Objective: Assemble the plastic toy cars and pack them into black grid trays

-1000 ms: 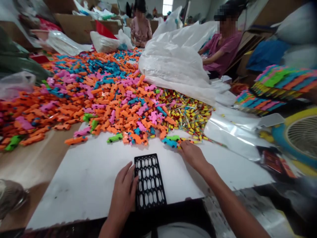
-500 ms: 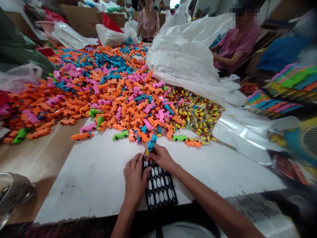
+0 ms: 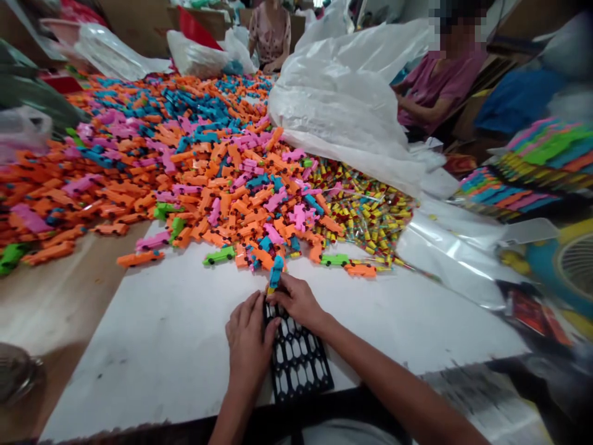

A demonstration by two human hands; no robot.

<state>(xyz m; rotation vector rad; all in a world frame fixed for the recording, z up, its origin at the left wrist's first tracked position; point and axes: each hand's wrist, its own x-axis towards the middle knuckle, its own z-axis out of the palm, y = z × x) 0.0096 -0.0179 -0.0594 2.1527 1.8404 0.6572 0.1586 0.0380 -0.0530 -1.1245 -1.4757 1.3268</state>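
Observation:
A black plastic rack [image 3: 296,355] with rows of openings lies on the white board, its near end toward me. My left hand [image 3: 248,337] grips its left edge, the thumb over the top and the fingers along the side. At the rack's far end, my right hand [image 3: 299,303] pinches a blue toy car [image 3: 276,272], held upright with a yellow part beneath it. My fingers hide where that yellow part meets the rack. Just beyond stands a heap of orange, pink, blue and green toy cars [image 3: 217,198].
Yellow-and-red small tubes [image 3: 365,210] are piled beside the cars, under a big white plastic bag [image 3: 343,105]. Finished-looking racks of coloured cars [image 3: 514,188] are stacked at right, near a fan [image 3: 574,259]. Two people sit across the table. A glass jar [image 3: 18,374] stands at left.
The view has shifted slightly. The blue toy car now stands straighter at the rack's far end, still in my right hand. My left hand keeps its hold on the rack.

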